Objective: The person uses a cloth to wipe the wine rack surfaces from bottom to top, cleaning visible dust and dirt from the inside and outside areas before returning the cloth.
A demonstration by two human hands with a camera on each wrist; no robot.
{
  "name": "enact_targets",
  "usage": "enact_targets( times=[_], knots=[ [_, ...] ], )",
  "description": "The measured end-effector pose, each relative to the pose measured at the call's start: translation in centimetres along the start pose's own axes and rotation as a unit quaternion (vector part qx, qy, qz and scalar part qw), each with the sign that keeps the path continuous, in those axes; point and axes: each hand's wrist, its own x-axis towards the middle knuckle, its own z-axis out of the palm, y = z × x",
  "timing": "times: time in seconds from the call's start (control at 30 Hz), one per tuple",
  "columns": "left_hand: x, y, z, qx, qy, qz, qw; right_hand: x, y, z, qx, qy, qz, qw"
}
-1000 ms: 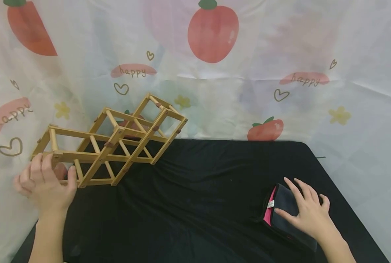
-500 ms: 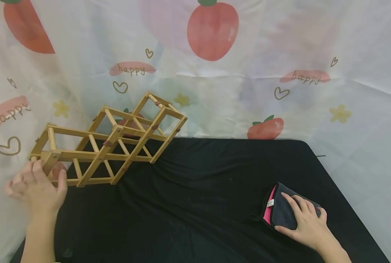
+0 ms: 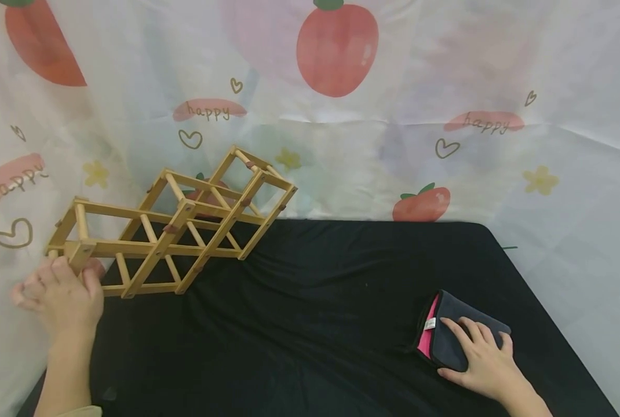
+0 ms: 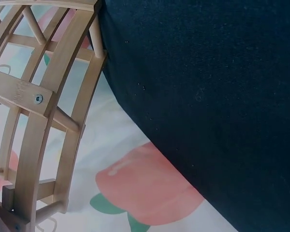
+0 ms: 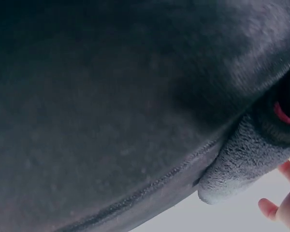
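A light wooden slatted wine rack (image 3: pixel 159 252), a folding lattice held by bolts, stands at the table's left corner. My left hand (image 3: pixel 71 301) grips its near left end, thumb on the inner side; some fingertips are hidden. The left wrist view shows the rack's slats (image 4: pixel 19 92) close up, with only a sliver of hand at the corner. On the table's right lies a folded dark grey cloth (image 3: pixel 457 308) with black edging, a pink inner side and a white label. Across it, my right hand (image 3: pixel 489 362) holds it with bent fingers, thumb at the near edge. Grey plush fabric (image 5: pixel 244 159) appears in the right wrist view.
A black cloth (image 3: pixel 299 324) covers the table. Behind and at both sides hangs a white curtain (image 3: pixel 357 162) printed with fruit, hearts and flowers. The table's right edge slopes down past the right hand.
My left hand has shifted slightly left and down along the rack's end. My right hand has come down onto the grey cloth and drawn nearer; the cloth's near part now looks gathered.
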Motion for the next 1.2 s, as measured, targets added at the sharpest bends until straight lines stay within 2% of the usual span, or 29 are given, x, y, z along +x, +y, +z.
enact_targets(
  times=[0.13,0.33,0.43,0.67,0.8,1.03,1.13,1.2],
  knots=[
    [-0.1,-0.1,0.1,-0.006,-0.011,-0.013,0.9998,0.0,0.0,0.3,-0.005,0.008,-0.006,1.000],
    [-0.1,0.0,0.6,-0.005,0.012,-0.025,0.9996,0.4,-0.3,0.5,-0.017,0.021,-0.017,0.999],
    [-0.2,-0.1,0.8,-0.001,0.021,-0.030,0.9993,0.6,-0.5,0.6,-0.028,0.013,-0.021,0.999],
    [-0.3,-0.5,1.0,0.011,0.013,-0.040,0.9991,0.7,-0.7,0.6,-0.041,0.022,-0.033,0.998],
    [-0.1,-0.5,1.3,0.016,0.032,-0.043,0.9984,0.7,-0.6,0.8,-0.050,0.040,-0.044,0.997],
    [0.2,-0.3,1.9,0.014,0.093,-0.053,0.9942,0.8,-0.5,1.2,-0.054,0.058,-0.048,0.996],
    [0.2,-0.3,1.9,0.010,0.102,-0.054,0.9933,0.8,-0.4,1.3,-0.051,0.068,-0.050,0.995],
    [0.1,-0.5,1.8,0.005,0.095,-0.055,0.9940,0.8,-0.4,1.3,-0.051,0.073,-0.052,0.995]
  ],
)
